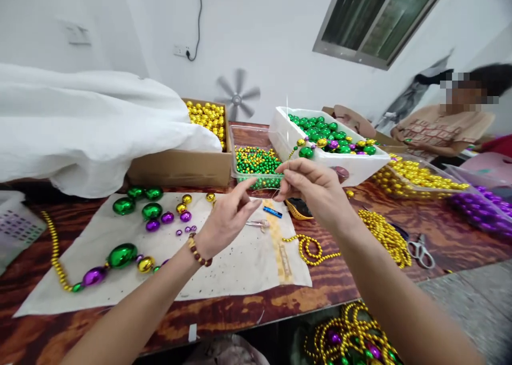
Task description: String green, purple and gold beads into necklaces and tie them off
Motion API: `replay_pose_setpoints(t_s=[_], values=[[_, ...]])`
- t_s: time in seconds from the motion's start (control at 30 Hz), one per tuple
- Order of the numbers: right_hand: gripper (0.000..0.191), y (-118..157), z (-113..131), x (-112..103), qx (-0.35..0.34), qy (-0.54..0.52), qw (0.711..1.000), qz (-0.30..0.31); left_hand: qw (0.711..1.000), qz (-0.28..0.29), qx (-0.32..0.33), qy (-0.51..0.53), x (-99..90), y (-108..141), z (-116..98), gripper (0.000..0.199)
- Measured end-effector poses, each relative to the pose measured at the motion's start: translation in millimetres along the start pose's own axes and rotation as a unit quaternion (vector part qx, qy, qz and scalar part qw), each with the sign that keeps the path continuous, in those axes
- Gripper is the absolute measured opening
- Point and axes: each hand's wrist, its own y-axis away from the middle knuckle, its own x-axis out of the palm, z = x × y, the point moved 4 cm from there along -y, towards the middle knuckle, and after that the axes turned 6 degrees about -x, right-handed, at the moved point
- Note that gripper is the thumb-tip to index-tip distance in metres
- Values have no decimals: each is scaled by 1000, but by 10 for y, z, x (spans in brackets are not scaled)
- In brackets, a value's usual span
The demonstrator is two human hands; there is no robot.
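Observation:
My right hand (314, 186) is raised over the table, thumb and fingertips pinched on a thin clear beading thread (287, 119). Small green and gold beads sit just above those fingertips, and a strand of green, gold and purple beads (322, 143) runs from there across the white foam box. My left hand (230, 215), with a beaded bracelet on its wrist, is held to the left, index finger and thumb apart. A faint loop of thread shows between the hands. Below lies a white cloth (232, 263) with loose green, purple and gold beads and a partly strung row including a large green bead (122, 255).
Behind my hands are a clear tub (236, 175) of small beads, a foam box (344, 175) of green beads and a cardboard box (180, 167) of gold ones. Scissors (421, 252) and gold bead chains (384, 237) lie right. Another person (440, 127) sits at far right.

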Motion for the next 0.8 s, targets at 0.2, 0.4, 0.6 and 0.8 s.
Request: replay_pose_setpoints(t_s=[0.2,0.4,0.6,0.8], values=[[19,66,-76,71,32,-25,999,25,999,48,3,18,14,7,65,24],[23,121,-180,-88,76,-40,996,-22,983,110,-139,39,28,422,495,27],[24,168,-74,-479,62,-25,988,-142,941,246,-165,-165,197,1167,971,29],[30,238,-191,-811,80,5,983,-168,893,275,-218,-281,197,1559,1162,23]])
